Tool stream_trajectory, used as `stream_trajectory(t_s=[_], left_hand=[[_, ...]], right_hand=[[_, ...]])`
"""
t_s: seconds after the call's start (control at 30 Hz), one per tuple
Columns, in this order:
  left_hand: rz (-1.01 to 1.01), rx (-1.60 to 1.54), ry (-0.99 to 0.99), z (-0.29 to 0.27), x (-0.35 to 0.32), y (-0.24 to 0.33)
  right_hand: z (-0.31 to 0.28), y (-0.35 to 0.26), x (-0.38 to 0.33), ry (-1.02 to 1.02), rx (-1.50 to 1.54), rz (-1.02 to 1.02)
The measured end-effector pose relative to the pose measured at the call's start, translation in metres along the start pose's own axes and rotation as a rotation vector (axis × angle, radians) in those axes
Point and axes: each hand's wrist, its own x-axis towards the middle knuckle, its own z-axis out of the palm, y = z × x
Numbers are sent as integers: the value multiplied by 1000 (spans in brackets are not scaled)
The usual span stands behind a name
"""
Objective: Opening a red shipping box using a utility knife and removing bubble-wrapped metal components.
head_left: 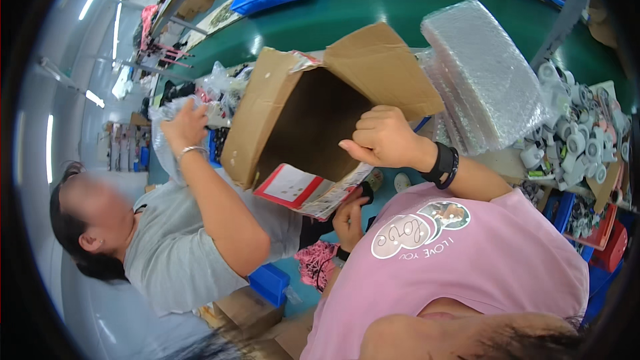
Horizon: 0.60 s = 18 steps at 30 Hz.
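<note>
Gripping cardboard box (300, 120) flap, right hand (383, 139), apparently

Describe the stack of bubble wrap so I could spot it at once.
Start at the green table, then the open cardboard box tipped on its side. Just right of its flap lies the bubble wrap stack: clear, silvery, dimpled sheets, unlike the small white plastic parts beside it.

Matt brown cardboard box (293, 120); glossy clear bubble-wrap sheets (483, 73).

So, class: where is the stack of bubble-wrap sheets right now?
The stack of bubble-wrap sheets sits upper right in the head view, between the cardboard box and white plastic parts.
</note>
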Motion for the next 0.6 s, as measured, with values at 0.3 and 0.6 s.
stream_trajectory(t_s=[0.3, 0.6], left_hand=[[-399, 20, 572, -47, -37, 13], [-141, 121, 476, -48, 44, 50]], right_hand=[[-8, 10, -33, -155, 69, -15], [-4, 15, -61, -215, 134, -25]])
